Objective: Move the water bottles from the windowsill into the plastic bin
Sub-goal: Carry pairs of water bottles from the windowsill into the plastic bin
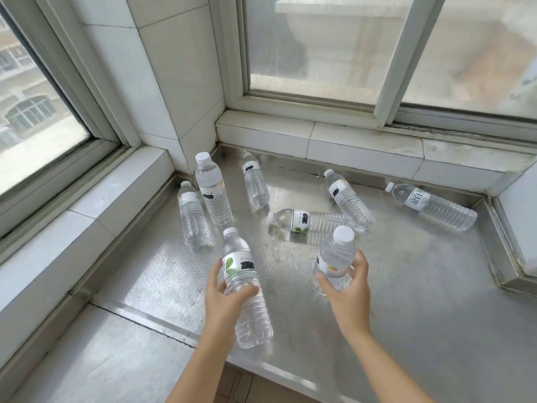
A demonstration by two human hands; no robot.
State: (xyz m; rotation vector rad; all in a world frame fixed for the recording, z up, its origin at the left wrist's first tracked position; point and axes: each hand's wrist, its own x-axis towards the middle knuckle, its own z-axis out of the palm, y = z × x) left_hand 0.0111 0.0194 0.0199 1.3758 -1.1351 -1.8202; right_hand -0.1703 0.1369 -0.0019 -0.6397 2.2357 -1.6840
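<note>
Head view: eight clear plastic water bottles on a steel-clad windowsill (406,301) in a tiled window corner. Left hand (223,298), fingers curled round the ribbed body of a green-leaf-label bottle (244,286), tilted, cap away from the person. Right hand (347,289), fingers wrapped round the lower body of an orange-mark bottle (334,260), cap uppermost. Unheld: one tall upright bottle (213,193) by the corner, two more standing bottles either side of it, one lying green-label bottle (308,221), one leaning bottle (348,199) just behind it, one lying blue-script bottle (430,205) at far right. Plastic bin not in view. Handling, by judgement: all appear full, so moderately heavy; thin ribbed walls give under squeeze; smooth film labels may slip. Best hold is mid-body on the ribs, below the label.
</note>
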